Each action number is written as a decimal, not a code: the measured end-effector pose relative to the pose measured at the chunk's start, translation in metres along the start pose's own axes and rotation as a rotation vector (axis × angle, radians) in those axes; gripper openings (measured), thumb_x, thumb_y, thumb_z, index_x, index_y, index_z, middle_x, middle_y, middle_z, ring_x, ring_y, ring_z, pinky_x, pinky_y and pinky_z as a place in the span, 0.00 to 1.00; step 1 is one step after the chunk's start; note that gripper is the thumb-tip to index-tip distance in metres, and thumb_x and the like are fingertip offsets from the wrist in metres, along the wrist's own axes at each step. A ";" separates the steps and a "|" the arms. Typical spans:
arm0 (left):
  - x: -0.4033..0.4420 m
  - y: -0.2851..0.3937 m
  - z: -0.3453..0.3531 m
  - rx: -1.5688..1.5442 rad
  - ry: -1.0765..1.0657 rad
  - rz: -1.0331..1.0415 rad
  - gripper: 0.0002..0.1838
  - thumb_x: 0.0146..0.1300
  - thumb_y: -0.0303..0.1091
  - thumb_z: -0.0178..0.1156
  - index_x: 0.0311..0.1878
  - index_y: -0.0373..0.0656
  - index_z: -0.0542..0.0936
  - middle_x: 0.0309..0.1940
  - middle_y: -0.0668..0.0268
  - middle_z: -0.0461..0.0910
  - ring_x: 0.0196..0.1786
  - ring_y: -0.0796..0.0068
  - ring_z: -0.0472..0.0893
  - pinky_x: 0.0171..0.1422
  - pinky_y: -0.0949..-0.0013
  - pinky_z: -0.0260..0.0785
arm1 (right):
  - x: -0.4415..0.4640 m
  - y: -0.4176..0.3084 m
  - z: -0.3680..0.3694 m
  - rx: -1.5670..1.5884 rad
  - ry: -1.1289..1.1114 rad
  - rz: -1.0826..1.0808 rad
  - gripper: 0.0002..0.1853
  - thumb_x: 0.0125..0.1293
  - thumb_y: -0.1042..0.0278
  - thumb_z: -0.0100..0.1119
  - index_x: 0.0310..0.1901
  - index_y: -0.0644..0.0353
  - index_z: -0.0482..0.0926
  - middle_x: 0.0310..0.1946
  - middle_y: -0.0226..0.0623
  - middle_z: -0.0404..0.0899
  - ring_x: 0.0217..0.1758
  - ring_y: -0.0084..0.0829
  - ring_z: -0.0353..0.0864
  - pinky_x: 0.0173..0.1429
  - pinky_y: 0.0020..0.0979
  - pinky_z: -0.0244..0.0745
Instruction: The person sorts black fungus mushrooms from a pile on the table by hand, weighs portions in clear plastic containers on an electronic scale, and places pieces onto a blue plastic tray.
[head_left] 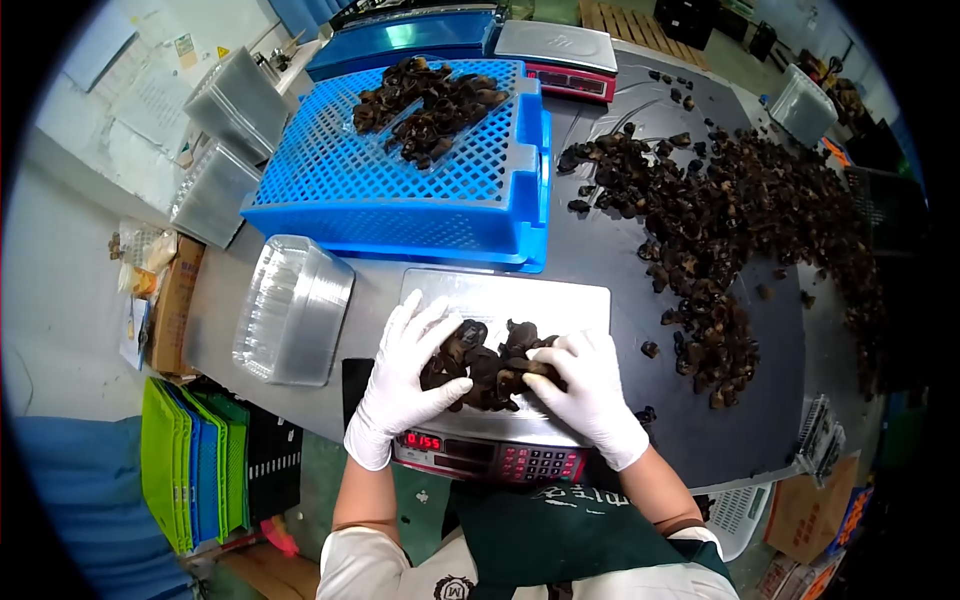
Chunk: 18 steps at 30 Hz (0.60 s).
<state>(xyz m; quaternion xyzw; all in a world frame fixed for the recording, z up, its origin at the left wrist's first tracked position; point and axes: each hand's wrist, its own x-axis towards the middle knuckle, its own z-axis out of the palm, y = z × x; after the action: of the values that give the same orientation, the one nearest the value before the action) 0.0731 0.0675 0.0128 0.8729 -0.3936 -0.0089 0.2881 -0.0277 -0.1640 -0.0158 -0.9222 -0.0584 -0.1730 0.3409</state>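
A heap of dark brown, curled wood ear mushrooms (487,372) lies on the steel plate of a digital scale (590,310), whose red display reads about 0.155. My left hand (405,375), in a white glove, rests against the heap's left side with fingers stretched and thumb apart. On the right side, my gloved right hand (585,385) has its fingers curled over a few pieces, the thumb below them. Whether a clear tray lies under the heap, I cannot tell.
A large pile of mushrooms (760,210) spreads over the table's right side. Mushrooms in clear trays (430,110) sit on an upturned blue crate (390,190). Stacked clear plastic trays (295,310) stand left of the scale. Another scale (560,55) is at the back.
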 end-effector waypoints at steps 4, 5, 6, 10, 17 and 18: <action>0.009 0.002 -0.007 0.071 -0.107 0.035 0.49 0.39 0.59 0.73 0.65 0.43 0.71 0.68 0.53 0.65 0.74 0.45 0.55 0.76 0.45 0.45 | 0.003 -0.003 -0.012 -0.088 0.093 0.025 0.17 0.51 0.69 0.67 0.45 0.58 0.79 0.44 0.41 0.77 0.49 0.44 0.76 0.56 0.41 0.68; 0.009 0.005 -0.001 0.096 -0.162 0.051 0.52 0.37 0.60 0.74 0.66 0.45 0.69 0.70 0.54 0.63 0.74 0.44 0.55 0.76 0.42 0.43 | 0.003 -0.006 -0.007 0.047 0.061 0.107 0.19 0.53 0.70 0.65 0.47 0.61 0.77 0.50 0.49 0.75 0.54 0.50 0.75 0.59 0.44 0.68; 0.010 0.005 0.009 0.118 -0.215 0.077 0.55 0.35 0.62 0.74 0.68 0.46 0.68 0.71 0.54 0.61 0.74 0.44 0.54 0.75 0.39 0.40 | 0.002 -0.003 0.005 0.101 0.031 0.108 0.21 0.54 0.70 0.64 0.51 0.63 0.74 0.50 0.51 0.75 0.55 0.52 0.74 0.58 0.45 0.69; 0.012 0.006 0.056 0.164 -0.195 0.109 0.51 0.34 0.59 0.73 0.64 0.45 0.70 0.66 0.56 0.68 0.71 0.46 0.61 0.74 0.35 0.38 | -0.001 -0.014 0.029 -0.060 -0.095 0.028 0.29 0.56 0.64 0.63 0.59 0.66 0.69 0.51 0.54 0.74 0.53 0.52 0.75 0.59 0.46 0.69; 0.013 0.007 0.053 0.220 -0.169 0.208 0.53 0.32 0.66 0.72 0.61 0.43 0.73 0.59 0.61 0.75 0.68 0.47 0.64 0.72 0.34 0.44 | -0.020 0.004 0.008 0.144 0.001 -0.016 0.39 0.56 0.57 0.64 0.64 0.73 0.62 0.64 0.61 0.63 0.70 0.55 0.60 0.74 0.48 0.52; 0.013 0.008 0.048 0.205 -0.191 0.210 0.55 0.30 0.69 0.71 0.62 0.42 0.73 0.59 0.61 0.74 0.68 0.47 0.63 0.72 0.34 0.44 | -0.027 0.004 -0.006 0.196 0.057 0.009 0.39 0.56 0.57 0.64 0.64 0.73 0.62 0.64 0.61 0.64 0.70 0.55 0.60 0.74 0.48 0.53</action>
<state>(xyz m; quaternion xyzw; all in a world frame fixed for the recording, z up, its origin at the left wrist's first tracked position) 0.0650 0.0305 -0.0210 0.8470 -0.5070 -0.0217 0.1582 -0.0533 -0.1706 -0.0235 -0.8794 -0.0611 -0.1913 0.4317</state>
